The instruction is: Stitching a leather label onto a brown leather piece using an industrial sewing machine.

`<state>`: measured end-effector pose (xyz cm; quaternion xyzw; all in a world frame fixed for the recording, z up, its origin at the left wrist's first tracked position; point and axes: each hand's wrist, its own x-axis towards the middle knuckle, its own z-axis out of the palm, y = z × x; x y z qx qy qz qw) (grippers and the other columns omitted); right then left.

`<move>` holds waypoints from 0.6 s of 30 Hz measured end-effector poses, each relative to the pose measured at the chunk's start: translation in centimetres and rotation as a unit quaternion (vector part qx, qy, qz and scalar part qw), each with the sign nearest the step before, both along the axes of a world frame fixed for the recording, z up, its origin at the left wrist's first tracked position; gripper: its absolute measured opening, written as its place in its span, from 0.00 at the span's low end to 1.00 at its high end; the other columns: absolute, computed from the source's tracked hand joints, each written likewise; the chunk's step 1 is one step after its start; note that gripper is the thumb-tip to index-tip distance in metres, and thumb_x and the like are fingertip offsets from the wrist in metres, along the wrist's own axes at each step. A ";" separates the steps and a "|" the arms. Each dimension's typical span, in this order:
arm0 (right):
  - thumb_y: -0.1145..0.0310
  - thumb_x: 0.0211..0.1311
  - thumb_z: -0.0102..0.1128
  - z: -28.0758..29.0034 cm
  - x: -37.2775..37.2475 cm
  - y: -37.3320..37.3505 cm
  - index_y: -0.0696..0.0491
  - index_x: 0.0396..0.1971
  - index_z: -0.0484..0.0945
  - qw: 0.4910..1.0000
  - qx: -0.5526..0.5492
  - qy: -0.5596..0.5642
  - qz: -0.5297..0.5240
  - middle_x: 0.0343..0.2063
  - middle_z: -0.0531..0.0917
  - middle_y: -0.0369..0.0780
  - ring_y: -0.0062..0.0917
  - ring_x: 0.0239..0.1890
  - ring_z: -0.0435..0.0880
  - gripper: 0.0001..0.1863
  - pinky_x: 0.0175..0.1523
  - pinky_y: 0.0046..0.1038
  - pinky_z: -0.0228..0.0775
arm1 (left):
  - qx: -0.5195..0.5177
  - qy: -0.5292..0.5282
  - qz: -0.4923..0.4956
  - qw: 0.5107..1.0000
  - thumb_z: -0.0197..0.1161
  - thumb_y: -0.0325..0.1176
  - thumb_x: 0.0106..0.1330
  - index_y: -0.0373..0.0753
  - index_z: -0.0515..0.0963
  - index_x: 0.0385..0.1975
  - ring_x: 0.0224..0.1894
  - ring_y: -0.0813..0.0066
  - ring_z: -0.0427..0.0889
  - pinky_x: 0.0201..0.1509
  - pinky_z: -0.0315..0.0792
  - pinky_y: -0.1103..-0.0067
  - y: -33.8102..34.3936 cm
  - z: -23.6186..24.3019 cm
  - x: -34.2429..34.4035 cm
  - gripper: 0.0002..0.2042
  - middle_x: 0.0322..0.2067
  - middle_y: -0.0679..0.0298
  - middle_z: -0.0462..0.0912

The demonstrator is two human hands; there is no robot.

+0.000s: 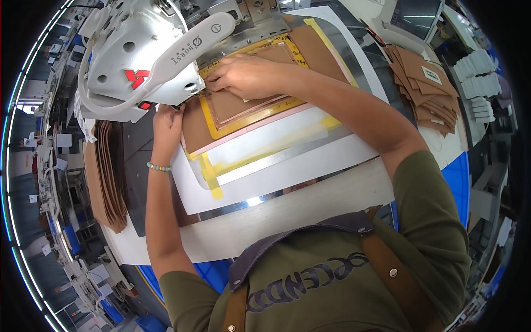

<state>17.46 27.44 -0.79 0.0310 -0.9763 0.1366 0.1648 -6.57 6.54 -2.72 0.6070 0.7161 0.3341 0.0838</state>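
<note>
A white sewing machine head (124, 63) stands at the upper left, over a flat brown piece (193, 124) edged with pink and yellow tape. On that piece lies a yellow template frame (221, 133) with a rectangular opening. My right hand (243, 77) rests on the brown material inside the frame, fingers spread and pointing toward the machine. Beside the machine's lower end, my left hand (167, 124) is at the left edge of the brown piece. Its fingers are mostly hidden by the machine head, so what they touch does not show.
A white sheet (210, 199) lies beneath the work on the table. Stacked brown pieces (108, 177) hang at the left edge, and more brown pieces with labels (423, 83) lie at the right. A dark screen (415, 19) stands at the far right.
</note>
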 end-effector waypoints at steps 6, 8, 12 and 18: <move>0.73 0.71 0.61 0.1 1.0 -0.8 0.53 0.51 0.91 0.999 -0.028 0.003 0.029 0.61 0.87 0.39 0.36 0.61 0.83 0.14 0.69 0.38 0.74 | 0.012 0.048 -0.017 0.999 0.62 0.28 0.76 0.35 0.86 0.51 0.62 0.54 0.83 0.66 0.75 0.67 -3.1 2.2 3.0 0.10 0.55 0.51 0.87; 0.72 0.69 0.61 -0.3 1.1 -1.1 0.50 0.47 0.92 0.998 -0.042 0.040 0.037 0.52 0.90 0.36 0.36 0.57 0.83 0.14 0.65 0.39 0.76 | 0.021 0.067 -0.029 0.997 0.62 0.28 0.76 0.35 0.86 0.51 0.63 0.55 0.83 0.67 0.74 0.67 -3.7 2.7 3.4 0.10 0.56 0.53 0.87; 0.70 0.74 0.62 0.3 2.0 -1.7 0.53 0.52 0.90 0.998 -0.046 -0.004 0.041 0.58 0.88 0.40 0.36 0.60 0.83 0.13 0.68 0.37 0.75 | 0.006 0.061 -0.042 0.997 0.63 0.28 0.76 0.37 0.87 0.52 0.65 0.58 0.82 0.70 0.73 0.67 -4.2 4.3 5.5 0.11 0.58 0.58 0.87; 0.69 0.75 0.61 4.1 7.0 -1.1 0.53 0.54 0.88 0.999 0.021 -0.047 0.010 0.58 0.88 0.38 0.36 0.59 0.83 0.14 0.66 0.37 0.75 | -0.006 0.052 -0.067 0.996 0.64 0.27 0.75 0.37 0.86 0.53 0.68 0.55 0.80 0.72 0.72 0.65 -4.5 5.3 7.6 0.11 0.59 0.58 0.87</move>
